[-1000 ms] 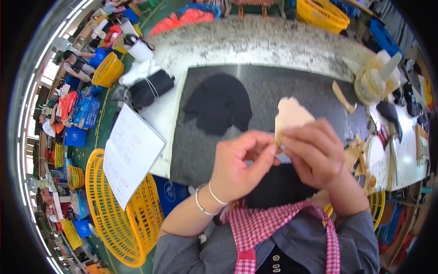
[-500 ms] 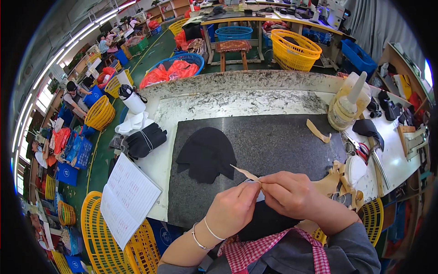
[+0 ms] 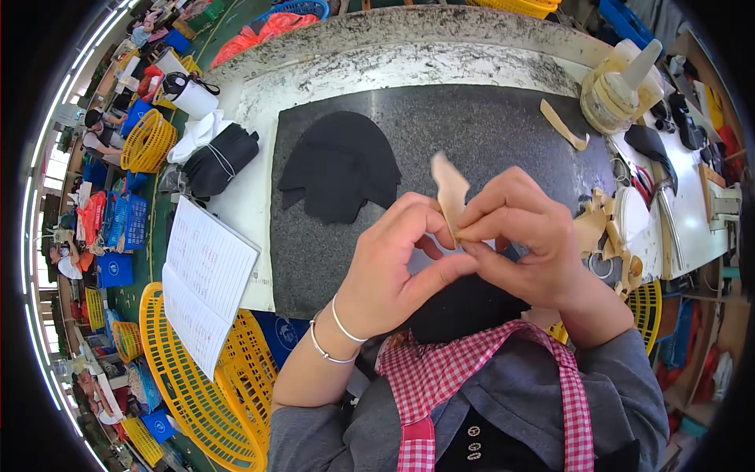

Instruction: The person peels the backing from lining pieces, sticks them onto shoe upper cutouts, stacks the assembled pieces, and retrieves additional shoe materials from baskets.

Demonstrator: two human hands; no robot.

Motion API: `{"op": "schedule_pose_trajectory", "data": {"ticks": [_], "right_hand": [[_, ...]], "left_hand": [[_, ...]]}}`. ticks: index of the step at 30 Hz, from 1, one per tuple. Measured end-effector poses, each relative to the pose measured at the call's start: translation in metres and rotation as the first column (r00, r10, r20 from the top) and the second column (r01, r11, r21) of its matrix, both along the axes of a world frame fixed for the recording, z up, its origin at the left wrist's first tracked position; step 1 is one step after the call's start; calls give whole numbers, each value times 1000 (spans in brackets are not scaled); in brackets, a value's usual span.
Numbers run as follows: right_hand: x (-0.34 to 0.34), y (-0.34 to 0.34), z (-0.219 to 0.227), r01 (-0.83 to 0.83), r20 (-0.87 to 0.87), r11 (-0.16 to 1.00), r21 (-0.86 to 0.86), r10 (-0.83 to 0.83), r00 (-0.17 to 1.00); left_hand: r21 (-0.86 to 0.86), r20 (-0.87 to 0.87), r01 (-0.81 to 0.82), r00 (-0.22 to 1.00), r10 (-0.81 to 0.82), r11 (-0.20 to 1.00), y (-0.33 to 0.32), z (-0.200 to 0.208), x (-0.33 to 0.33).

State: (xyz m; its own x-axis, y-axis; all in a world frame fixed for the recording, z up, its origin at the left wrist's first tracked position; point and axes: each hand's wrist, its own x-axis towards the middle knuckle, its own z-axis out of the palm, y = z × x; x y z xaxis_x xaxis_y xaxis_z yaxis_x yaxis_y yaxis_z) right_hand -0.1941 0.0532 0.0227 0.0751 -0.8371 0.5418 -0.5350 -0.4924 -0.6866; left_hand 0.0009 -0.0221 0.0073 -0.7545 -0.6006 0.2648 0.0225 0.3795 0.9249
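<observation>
A thin, curling tan strip (image 3: 451,187) stands up between my hands above the near edge of the dark work mat. My right hand (image 3: 528,236) pinches its lower end between thumb and fingers. The fingers of my left hand (image 3: 397,263) are bent against the same end, its thumb reaching across to the right fingertips. Below both hands lies a black piece (image 3: 464,305) by my apron, partly hidden, with something pale showing behind the fingers. To the left on the mat (image 3: 314,271), black cut pieces (image 3: 340,167) with notched lower edges lie stacked flat.
A glue bottle (image 3: 621,90) with a pale spout stands at the back right, near another tan strip (image 3: 564,126). Tan scraps (image 3: 594,224) and scissors (image 3: 642,185) lie at right. At left are a tied black bundle (image 3: 222,160), an open notebook (image 3: 211,263) and a yellow basket (image 3: 185,377).
The view has tipped downward, showing more of my apron. Both hands have turned, with the left thumb and fingers spreading wider, and the strip has swung from pointing left to pointing up.
</observation>
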Motion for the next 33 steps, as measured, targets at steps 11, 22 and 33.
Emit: {"op": "schedule_pose_trajectory", "data": {"ticks": [11,22,33], "right_hand": [[-28,-12,-39,-426,969,874,233,-244,28],[-83,30,11,-274,56,564,779,373,926],[-32,31,-13,89,584,927,365,-302,754]], "left_hand": [[666,-638,490,764,89,563,4,-27,17],[410,-636,74,738,227,909,-6,-24,14],[-732,-38,-395,838,544,556,-116,-43,9]]}}
